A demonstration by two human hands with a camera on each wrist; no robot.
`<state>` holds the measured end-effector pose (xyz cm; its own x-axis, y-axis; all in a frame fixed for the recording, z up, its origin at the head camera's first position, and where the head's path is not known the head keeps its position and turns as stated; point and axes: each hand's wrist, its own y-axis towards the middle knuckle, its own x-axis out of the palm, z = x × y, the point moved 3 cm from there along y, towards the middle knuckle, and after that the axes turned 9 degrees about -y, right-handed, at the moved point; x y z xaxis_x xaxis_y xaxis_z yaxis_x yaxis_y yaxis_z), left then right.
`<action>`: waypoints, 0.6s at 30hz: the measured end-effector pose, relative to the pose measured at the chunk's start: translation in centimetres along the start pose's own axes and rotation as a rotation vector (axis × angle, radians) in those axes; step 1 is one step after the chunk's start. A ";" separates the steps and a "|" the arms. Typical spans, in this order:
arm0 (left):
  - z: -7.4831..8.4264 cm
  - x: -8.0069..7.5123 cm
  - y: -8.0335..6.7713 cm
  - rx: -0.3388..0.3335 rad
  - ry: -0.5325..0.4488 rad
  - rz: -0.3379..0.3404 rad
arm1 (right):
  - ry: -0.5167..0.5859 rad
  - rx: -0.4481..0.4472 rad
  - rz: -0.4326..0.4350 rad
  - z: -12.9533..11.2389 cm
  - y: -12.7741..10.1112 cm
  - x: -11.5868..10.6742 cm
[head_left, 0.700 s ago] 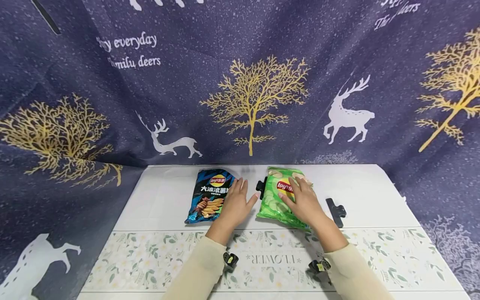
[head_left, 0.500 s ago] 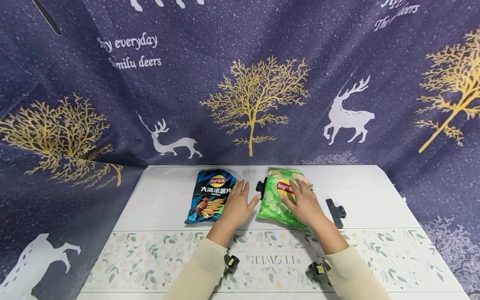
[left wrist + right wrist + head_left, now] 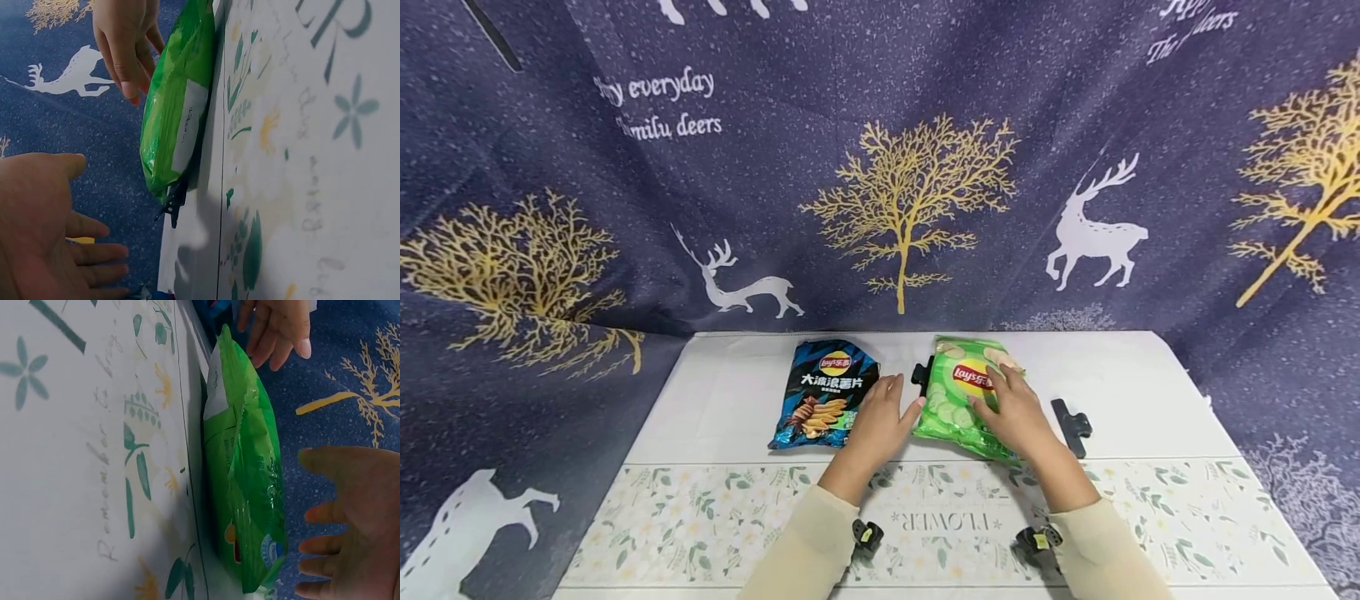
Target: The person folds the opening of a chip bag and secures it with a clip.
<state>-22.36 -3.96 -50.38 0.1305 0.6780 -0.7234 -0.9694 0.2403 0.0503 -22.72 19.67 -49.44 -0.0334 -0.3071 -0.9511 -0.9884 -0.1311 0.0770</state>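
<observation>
From the head camera, the left hand [image 3: 880, 421] lies flat with fingers straight between the blue chip bag [image 3: 825, 392] and the green chip bag [image 3: 962, 396], holding nothing, while the right hand [image 3: 1011, 408] hovers with fingers spread loosely over the green bag, which lies near the middle of the white table [image 3: 1142, 383]. A black clip [image 3: 921, 373] sits on the green bag's left edge, and a second black clip [image 3: 1070, 423] lies loose just right of it. I judge the step to be settling the green bag; the next move calls for a firm grip on its edge. Both bags read "Lay's"; the blue one carries Chinese characters, the backdrop [image 3: 655, 108] reads "everyday" and "deers", and the floral runner [image 3: 700, 517] reads "FLOWER" upside down. The left wrist view shows the left palm [image 3: 44, 231] open and the green bag [image 3: 178, 106] on edge with its clip [image 3: 174, 203]. The right wrist view shows the right hand [image 3: 350, 525] spread just beside the green bag [image 3: 247, 481], whether touching I cannot tell.
</observation>
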 end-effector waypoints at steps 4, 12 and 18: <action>0.2 0.3 -0.2 0.018 -0.013 0.003 | 0.011 0.011 0.007 0.4 -0.1 0.2; 0.3 1.3 -0.7 -0.010 -0.035 -0.047 | 0.011 0.029 0.021 0.7 -0.2 0.3; 0.3 2.0 -1.0 -0.010 -0.029 -0.059 | 0.010 0.051 0.028 1.2 -0.2 0.7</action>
<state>-21.06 -2.63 -51.68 0.1933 0.6829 -0.7045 -0.9619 0.2734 0.0010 -22.75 20.60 -50.48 -0.0597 -0.3194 -0.9457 -0.9934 -0.0740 0.0877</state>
